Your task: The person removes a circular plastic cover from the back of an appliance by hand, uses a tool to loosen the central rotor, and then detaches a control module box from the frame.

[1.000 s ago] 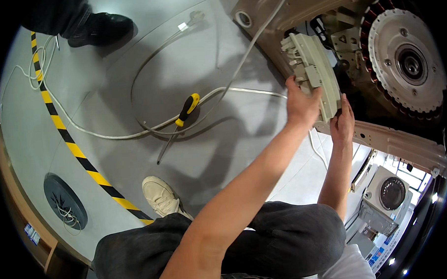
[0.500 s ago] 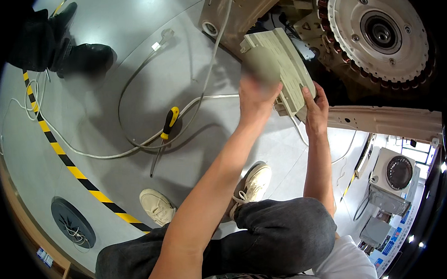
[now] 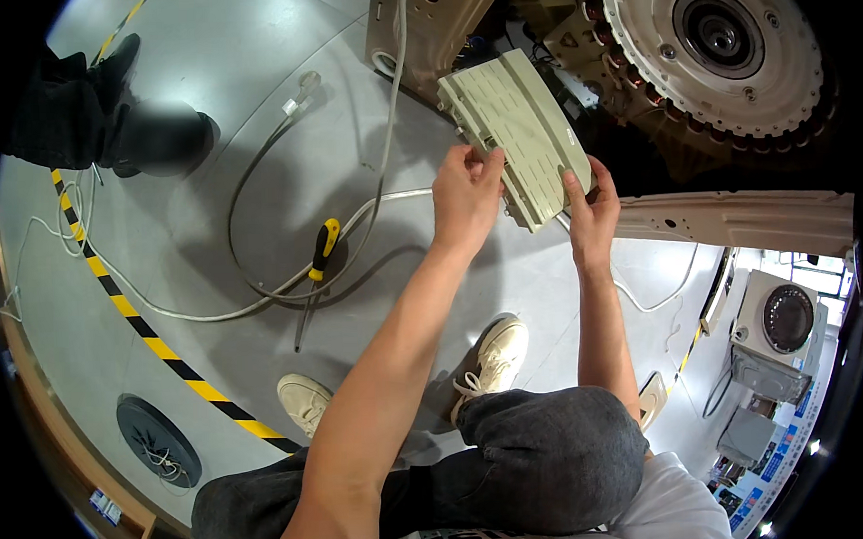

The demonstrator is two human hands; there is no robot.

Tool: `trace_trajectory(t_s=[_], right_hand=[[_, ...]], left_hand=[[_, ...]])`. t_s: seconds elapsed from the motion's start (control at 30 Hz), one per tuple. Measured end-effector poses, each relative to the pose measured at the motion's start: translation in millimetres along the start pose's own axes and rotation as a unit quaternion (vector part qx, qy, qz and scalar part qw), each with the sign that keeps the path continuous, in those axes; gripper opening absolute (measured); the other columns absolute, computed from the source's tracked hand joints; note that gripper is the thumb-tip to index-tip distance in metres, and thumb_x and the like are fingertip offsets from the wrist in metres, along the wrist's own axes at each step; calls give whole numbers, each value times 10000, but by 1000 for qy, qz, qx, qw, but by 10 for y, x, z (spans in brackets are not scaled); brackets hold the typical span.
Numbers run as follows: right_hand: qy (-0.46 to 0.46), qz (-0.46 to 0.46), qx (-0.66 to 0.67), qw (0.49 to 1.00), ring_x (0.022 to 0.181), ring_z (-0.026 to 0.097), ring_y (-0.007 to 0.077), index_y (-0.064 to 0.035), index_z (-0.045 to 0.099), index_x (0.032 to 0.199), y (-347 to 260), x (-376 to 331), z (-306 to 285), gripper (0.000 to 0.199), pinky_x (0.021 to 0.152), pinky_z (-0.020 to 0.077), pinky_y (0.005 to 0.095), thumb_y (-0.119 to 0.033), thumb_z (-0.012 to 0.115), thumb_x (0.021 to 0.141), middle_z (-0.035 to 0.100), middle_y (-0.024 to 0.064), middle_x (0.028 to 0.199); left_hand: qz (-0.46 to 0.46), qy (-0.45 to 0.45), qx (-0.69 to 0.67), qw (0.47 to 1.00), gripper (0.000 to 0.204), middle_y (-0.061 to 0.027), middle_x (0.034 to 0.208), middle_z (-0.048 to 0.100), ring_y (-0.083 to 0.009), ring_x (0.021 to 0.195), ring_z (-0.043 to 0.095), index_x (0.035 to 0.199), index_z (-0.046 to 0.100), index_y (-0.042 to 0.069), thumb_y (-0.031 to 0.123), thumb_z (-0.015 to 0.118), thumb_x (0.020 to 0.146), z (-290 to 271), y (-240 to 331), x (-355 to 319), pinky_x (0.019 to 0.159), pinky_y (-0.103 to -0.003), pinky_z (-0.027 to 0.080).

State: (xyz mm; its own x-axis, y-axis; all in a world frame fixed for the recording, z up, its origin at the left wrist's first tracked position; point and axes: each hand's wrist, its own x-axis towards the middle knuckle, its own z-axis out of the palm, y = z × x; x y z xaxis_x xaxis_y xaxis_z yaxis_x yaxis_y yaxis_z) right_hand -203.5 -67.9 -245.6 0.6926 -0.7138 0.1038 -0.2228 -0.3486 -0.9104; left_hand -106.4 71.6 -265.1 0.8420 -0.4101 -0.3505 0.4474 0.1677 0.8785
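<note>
A flat, pale beige-green plastic housing with slots in its face and clips along its left edge is held tilted in front of an opened appliance frame. My right hand grips its lower right corner, thumb on the face and fingers behind. At the left edge my left hand is closed, thumb and fingertips pinched against the clips; whether something small sits between them cannot be made out. Beyond the housing, a large round motor with copper coils at its rim sits in the appliance frame.
A yellow-and-black screwdriver lies on the grey floor across a looped grey cable. A dark round disc rests near yellow-black floor tape. Another person's dark shoe is at upper left. A front-loading washer stands at right.
My left hand has come down and left, from over the housing to its left edge. The housing now shows more of its face. My right hand keeps its hold.
</note>
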Motion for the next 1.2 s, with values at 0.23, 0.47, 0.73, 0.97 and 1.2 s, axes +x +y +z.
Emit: trace_trajectory(t_s=[0.23, 0.47, 0.73, 0.97, 1.2], right_hand=[[14, -9, -31, 999, 963, 589, 160, 37, 543, 1220, 19, -48, 42, 402, 850, 466, 279, -178, 662, 903, 638, 127, 1066], [15, -45, -94, 994, 923, 569, 138, 26, 542, 1237, 29, -54, 29, 425, 830, 461, 263, -221, 659, 911, 631, 111, 1054], [12, -30, -87, 996, 924, 568, 143, 18, 554, 1223, -58, -51, 27, 407, 836, 458, 268, -209, 662, 903, 629, 109, 1051], [21, -79, -89, 993, 928, 566, 134, 29, 556, 1219, 20, -31, 4, 411, 848, 452, 262, -206, 670, 902, 631, 91, 1052], [6, -9, -38, 999, 931, 577, 139, 35, 559, 1215, -38, -71, 36, 416, 839, 458, 264, -203, 677, 895, 638, 104, 1045]], left_hand=[[0, -22, 16, 1000, 319, -114, 896, 647, -150, 703, 649, 1066, 552, -88, 204, 583, 939, -117, -147, 60, 658, -272, 542], [0, -55, -7, 998, 292, -129, 944, 631, -170, 762, 646, 1089, 537, -93, 176, 528, 974, -165, -190, 46, 713, -291, 547], [-10, -92, -23, 995, 310, -131, 980, 624, -179, 809, 642, 1118, 530, -86, 193, 529, 983, -232, -161, 52, 782, -308, 550], [-102, -111, -131, 980, 373, -114, 975, 604, -192, 868, 628, 1164, 510, -41, 293, 501, 998, -304, -101, 67, 831, -334, 536], [-132, 6, -138, 982, 474, -70, 1121, 541, -221, 1003, 547, 1218, 464, 65, 446, 555, 950, -403, -10, 206, 924, -412, 469]])
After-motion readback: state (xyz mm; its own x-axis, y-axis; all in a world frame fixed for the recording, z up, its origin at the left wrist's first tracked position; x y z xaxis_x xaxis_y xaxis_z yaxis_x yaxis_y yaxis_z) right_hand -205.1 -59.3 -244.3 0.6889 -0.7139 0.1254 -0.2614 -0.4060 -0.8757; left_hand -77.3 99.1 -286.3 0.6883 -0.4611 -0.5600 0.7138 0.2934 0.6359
